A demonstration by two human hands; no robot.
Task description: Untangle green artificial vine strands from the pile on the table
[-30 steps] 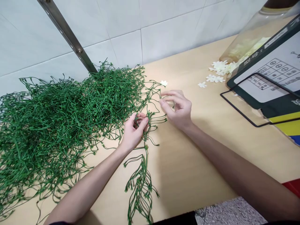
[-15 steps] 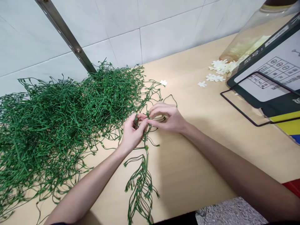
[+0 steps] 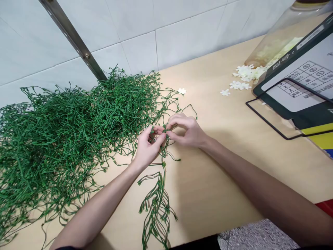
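Observation:
Near the middle of the table, my left hand is closed, with thumb and fingers pinching a green plastic stem. My right hand meets it from the right, its thumb and forefinger closed on the same stem's upper part. Thin branching sprigs stick out between and below my fingers. From there the stem trails down toward the table's near edge, with a cluster of thin branches at its lower end. A large heap of similar green stems lies left of my hands. The exact spot under my fingertips is partly hidden.
A white flower piece lies beyond my hands. More white flower pieces are scattered at the back right, beside a clear jar. A dark printed box and a black wire stand occupy the right. A metal post rises behind the heap.
Both hands have shifted very slightly to the right, still pinching the stem. My right fingers have altered their hold a little, and the sprigs near them have moved. The heap looks the same.

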